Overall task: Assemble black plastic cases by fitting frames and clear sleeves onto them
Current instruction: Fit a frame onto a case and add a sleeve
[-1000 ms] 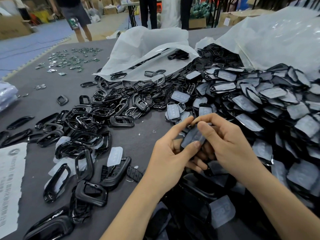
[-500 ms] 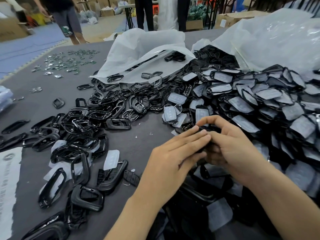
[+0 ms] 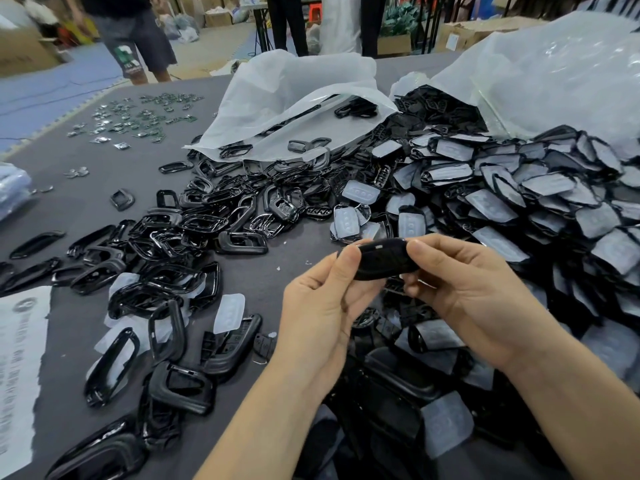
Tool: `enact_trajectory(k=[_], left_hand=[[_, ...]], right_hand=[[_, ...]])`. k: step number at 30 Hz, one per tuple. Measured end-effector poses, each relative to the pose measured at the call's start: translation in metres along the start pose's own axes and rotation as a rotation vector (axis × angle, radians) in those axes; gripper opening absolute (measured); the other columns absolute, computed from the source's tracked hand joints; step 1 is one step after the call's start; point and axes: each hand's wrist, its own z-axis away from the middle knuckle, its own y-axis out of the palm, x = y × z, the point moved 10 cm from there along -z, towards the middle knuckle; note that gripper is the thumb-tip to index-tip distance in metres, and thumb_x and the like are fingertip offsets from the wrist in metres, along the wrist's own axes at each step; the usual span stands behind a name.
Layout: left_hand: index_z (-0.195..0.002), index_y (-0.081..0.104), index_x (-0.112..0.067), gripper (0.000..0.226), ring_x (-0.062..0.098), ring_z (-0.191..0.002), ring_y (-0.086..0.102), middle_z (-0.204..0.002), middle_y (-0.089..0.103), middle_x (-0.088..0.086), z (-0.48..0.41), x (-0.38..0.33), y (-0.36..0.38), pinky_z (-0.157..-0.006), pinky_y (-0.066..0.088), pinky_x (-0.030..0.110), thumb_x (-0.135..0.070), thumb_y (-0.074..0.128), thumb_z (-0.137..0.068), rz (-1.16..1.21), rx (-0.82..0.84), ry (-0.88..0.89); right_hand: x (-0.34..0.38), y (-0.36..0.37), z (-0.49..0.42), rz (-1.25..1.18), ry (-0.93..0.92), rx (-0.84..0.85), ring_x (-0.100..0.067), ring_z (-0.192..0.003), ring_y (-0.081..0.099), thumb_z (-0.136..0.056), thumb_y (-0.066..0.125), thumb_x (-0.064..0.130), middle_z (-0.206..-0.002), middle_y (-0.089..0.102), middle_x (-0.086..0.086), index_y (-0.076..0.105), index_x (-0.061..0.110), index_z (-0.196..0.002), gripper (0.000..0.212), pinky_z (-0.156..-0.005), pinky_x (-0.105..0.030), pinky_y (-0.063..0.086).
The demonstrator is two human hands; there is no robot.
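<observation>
- Stretching across the whole frame, a dark grey table (image 3: 266, 271) is carrying everything else.
- Filling the upper right corner, a big clear plastic bag (image 3: 554, 81) is spilling black parts from its mouth.
- Running down the right side of the frame, a pile of sleeved cases (image 3: 519, 209) is lying in overlapping layers, cloudy clear covers facing up.
- Lying open at upper centre, a white bag (image 3: 294, 95) is resting on the far edge of a heap of black frames (image 3: 194, 223), which is spreading down the left half of the frame.
- Showing at the lower left edge, a printed paper sheet (image 3: 20, 358) is lying flat.
- Meeting at centre frame, the left hand (image 3: 318, 306) and right hand (image 3: 467, 292) are holding one black case (image 3: 384, 258) between them above the table.
- The left thumb and forefinger are pinching the case's left end; the right thumb and curled fingers are pinching its right end.
- Glinting at upper left, small metal pieces (image 3: 138, 116) are lying scattered, well apart from the hands.
- Lying left of the left hand, a loose clear sleeve (image 3: 229, 311) is leaning against a frame.
</observation>
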Motion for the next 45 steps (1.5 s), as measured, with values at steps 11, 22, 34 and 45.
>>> enact_trajectory(k=[11,22,34,45], left_hand=[[-0.072,0.078,-0.006,0.026,0.019,-0.079,0.074,-0.089,0.075,0.015,-0.001,0.017,-0.006,-0.064,0.058,0.024,-0.027,0.064,-0.07,0.156,-0.078,-0.131],[-0.072,0.078,-0.009,0.023,0.017,-0.077,0.074,-0.087,0.075,0.012,-0.004,0.016,-0.006,-0.066,0.058,0.024,-0.026,0.062,-0.071,0.075,-0.035,-0.112],[-0.111,0.064,-0.005,0.032,0.014,-0.087,0.072,-0.099,0.074,0.011,-0.005,0.002,-0.011,-0.083,0.057,0.025,0.01,0.055,-0.085,-0.159,0.007,-0.045],[-0.142,0.043,-0.009,0.059,0.028,-0.147,0.016,-0.154,0.033,0.01,-0.031,-0.066,-0.084,-0.12,0.01,0.037,0.009,0.044,-0.086,-1.608,-0.301,0.268]], right_hand=[[-0.006,-0.014,0.0,0.11,0.046,-0.122,-0.003,-0.051,0.047,-0.059,0.071,0.028,-0.056,0.052,0.003,0.068,0.013,-0.059,0.016,-0.052,-0.013,0.044],[-0.002,-0.009,-0.001,0.043,0.017,-0.079,-0.004,-0.051,0.046,-0.066,0.067,0.024,-0.058,0.051,0.001,0.062,0.007,-0.071,0.018,-0.049,-0.013,0.042],[0.032,-0.015,0.009,0.069,-0.211,-0.181,-0.015,-0.053,0.067,-0.066,0.071,0.013,-0.061,0.068,-0.004,0.063,0.004,-0.076,0.016,-0.053,-0.016,0.053],[0.109,-0.082,0.03,1.227,-0.691,-0.758,-0.032,-0.08,0.06,-0.083,0.068,0.001,-0.101,0.059,-0.017,0.065,0.002,-0.088,0.006,-0.077,-0.047,0.055]])
